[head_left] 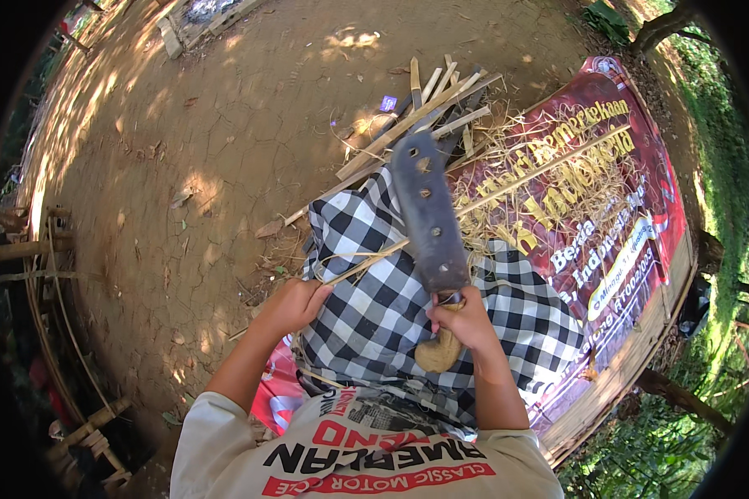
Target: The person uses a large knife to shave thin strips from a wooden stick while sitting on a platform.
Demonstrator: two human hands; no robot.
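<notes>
Slanting up-right under machete (431, 216): pale strip (508, 190) | left grip (297, 304): pinching it, left edge of checked cloth (366, 324) | right grip (466, 320): clasping handle (439, 353)

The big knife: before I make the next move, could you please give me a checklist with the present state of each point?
1. Right grip closed around the knife handle: ok.
2. Left grip holding the thin strip: ok.
3. Left grip apart from the blade: ok.
4. Strip touching the cutting edge: cannot tell, the blade hides the crossing.
5. Lap covered by the checkered cloth: ok.
6. Banner free of loose shavings: not ok, they lie scattered over it.
</notes>
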